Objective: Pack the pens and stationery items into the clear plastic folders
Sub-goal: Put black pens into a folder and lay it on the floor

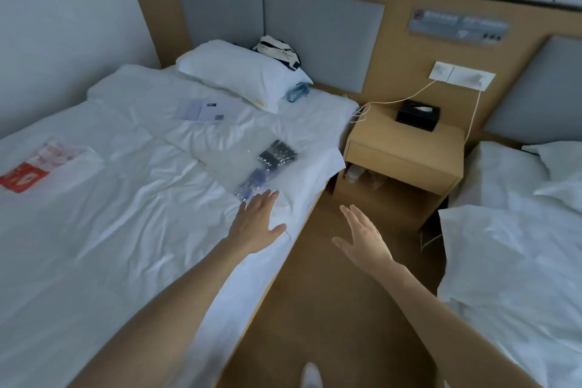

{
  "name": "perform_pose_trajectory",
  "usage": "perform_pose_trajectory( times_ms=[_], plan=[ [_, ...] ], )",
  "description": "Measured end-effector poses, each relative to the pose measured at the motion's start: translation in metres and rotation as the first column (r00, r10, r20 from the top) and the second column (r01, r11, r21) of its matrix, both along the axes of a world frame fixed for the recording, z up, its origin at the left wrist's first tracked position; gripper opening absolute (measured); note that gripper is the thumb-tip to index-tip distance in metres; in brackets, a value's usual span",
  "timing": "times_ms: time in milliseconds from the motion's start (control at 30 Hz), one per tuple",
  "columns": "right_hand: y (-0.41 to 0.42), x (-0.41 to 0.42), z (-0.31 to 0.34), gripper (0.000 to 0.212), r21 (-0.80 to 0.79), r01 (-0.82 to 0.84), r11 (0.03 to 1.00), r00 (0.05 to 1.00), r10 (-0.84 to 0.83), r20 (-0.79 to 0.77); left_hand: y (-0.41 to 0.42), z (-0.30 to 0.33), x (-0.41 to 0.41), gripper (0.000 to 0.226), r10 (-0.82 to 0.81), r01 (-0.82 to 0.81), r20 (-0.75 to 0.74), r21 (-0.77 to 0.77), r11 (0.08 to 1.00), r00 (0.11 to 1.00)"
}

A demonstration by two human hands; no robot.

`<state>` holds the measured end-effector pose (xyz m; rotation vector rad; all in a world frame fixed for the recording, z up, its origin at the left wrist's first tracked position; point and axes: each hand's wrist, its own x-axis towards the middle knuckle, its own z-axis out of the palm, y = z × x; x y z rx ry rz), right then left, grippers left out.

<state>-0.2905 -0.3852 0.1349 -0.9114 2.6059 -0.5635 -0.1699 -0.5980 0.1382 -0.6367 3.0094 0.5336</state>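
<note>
1. a white shoe [310, 375] shows at the bottom edge, on the brown floor [315, 309] between two beds.
2. the left hand [256, 224] hovers over the right edge of the near bed [110, 230], fingers spread, its grip open and holding nothing.
3. the right hand [365, 238] is over the floor, palm turned inward, grip open and empty.
4. a clear folder [248, 164] lies near the bed's right edge, just beyond the left fingertips, with dark pens [277, 153] and blue pens [252, 184] on or in it; i cannot tell which.
5. papers [204, 110] lie near the pillow [233, 72]; a red packet [28, 175] lies at the bed's left side.
</note>
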Motion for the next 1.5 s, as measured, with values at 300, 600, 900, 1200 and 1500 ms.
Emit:
perform_pose_trajectory(
  times_ms=[300,600,900,1200,1500],
  plan=[
    [-0.131,-0.135,-0.022,0.072,0.028,-0.182,0.983,0.981,0.18,0.072,-0.097,-0.029,-0.088,0.072,0.173,-0.181,0.074,0.113,0.977,0.982],
    [-0.251,-0.253,-0.068,0.071,0.123,-0.257,0.959,0.964,0.245,0.104,-0.214,-0.078,-0.182,0.071,0.231,-0.269,0.216,0.163,0.949,0.948],
    [-0.342,-0.342,-0.131,0.073,0.121,-0.366,0.923,0.924,0.345,0.164,-0.266,-0.14,-0.214,0.076,0.307,-0.373,0.378,0.114,0.921,0.873],
    [-0.412,-0.391,-0.21,0.075,0.066,-0.504,0.861,0.847,0.477,0.235,-0.264,-0.209,-0.232,0.068,0.508,-0.652,0.535,0.112,0.75,0.675],
    [-0.416,-0.397,-0.246,0.082,0.174,-0.64,0.748,0.767,0.634,0.099,-0.228,-0.239,-0.266,0.074,0.616,-0.743,0.481,0.121,0.658,0.624]
  ],
)
